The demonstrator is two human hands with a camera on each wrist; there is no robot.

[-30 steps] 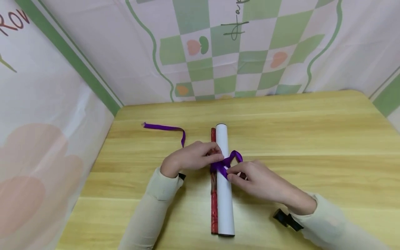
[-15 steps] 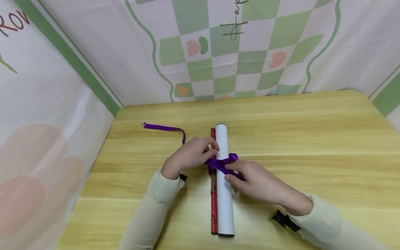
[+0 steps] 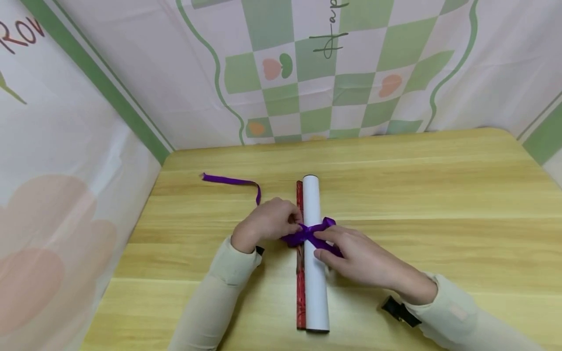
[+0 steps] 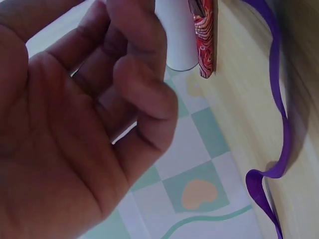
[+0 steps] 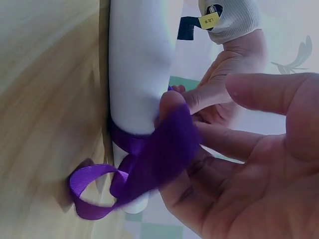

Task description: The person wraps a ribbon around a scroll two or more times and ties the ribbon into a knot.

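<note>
A white tube (image 3: 316,287) and a thin red patterned stick (image 3: 300,297) lie side by side on the table, with a purple ribbon (image 3: 306,235) crossed over them near the middle. My left hand (image 3: 270,222) pinches the ribbon just left of the crossing, over the red stick. On the other side, my right hand (image 3: 366,256) touches the ribbon with its fingertips, thumb apart. The right wrist view has a broad stretch of ribbon (image 5: 167,149) across those fingers, and a ribbon loop beside the tube. In the left wrist view, the left fingertips' hold is out of sight.
A long ribbon tail (image 3: 230,181) trails over the table to the far left. The wooden table (image 3: 421,190) meets a checkered cloth backdrop (image 3: 316,87) behind and another printed cloth at left. Black wrist mounts (image 3: 400,312) sit below the sleeves.
The left hand let the ribbon slip at the crossing, moved left, and now pinches it over the red stick. The right thumb and fingers have spread apart. The crossing lies flatter on the tube.
</note>
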